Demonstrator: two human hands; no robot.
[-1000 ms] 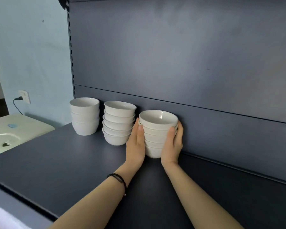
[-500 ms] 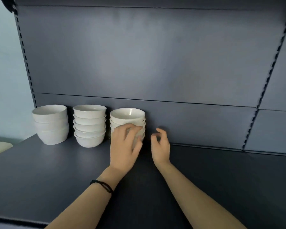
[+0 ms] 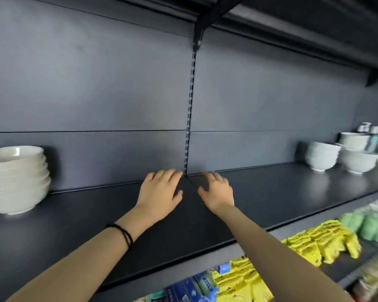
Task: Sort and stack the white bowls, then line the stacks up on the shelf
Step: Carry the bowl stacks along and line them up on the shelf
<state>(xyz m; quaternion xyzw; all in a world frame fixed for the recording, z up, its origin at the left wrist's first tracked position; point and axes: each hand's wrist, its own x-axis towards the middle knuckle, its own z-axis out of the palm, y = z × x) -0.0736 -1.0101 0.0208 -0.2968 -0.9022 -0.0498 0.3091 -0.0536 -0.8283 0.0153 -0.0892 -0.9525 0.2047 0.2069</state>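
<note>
A stack of several white bowls stands at the far left of the dark shelf, partly cut off by the frame edge. More white bowls sit loose at the far right, one in front of others. My left hand and my right hand hover over the bare middle of the shelf, fingers relaxed and spread, holding nothing. Both are well apart from every bowl.
A slotted upright splits the back panel behind my hands. An upper shelf overhangs. Below the shelf edge lie yellow packets, blue boxes and green items.
My view has swung right along the shelf. Both hands let go of the rightmost stack and moved right, now empty over bare shelf. Only one stack remains in view at left.
</note>
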